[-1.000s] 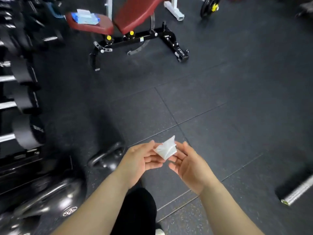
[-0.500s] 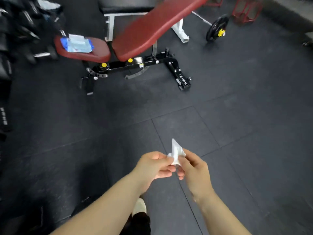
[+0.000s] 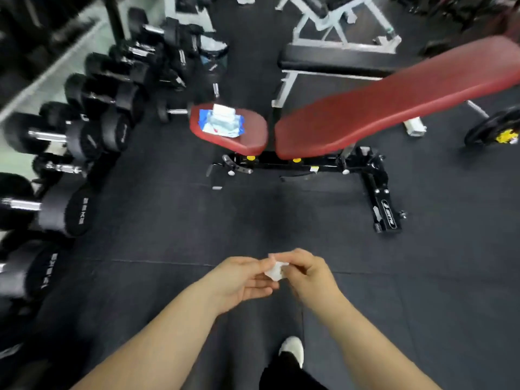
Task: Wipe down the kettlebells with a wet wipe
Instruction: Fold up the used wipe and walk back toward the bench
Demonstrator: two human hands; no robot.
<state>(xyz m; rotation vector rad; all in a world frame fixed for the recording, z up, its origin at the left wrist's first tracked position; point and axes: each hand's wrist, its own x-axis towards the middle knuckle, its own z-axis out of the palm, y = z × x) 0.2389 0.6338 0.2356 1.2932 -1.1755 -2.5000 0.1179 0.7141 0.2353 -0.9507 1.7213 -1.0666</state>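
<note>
Gym floor [image 3: 168, 226], dumbbells [image 3: 64, 212] along its left edge: left grip [image 3: 239, 280] and right grip [image 3: 309, 277] pinch crumpled wipe [image 3: 275, 272] between them; kettlebells not in view.

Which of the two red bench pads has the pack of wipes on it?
The small seat pad, on the left, near the dumbbells. The blue pack lies on it; the long back pad to its right does not carry it.

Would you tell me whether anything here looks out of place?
Only the wet wipe pack stands out: it lies on the red bench seat, a white flap or wipe standing up at its far edge. Nothing looks spilled or damaged.
</note>
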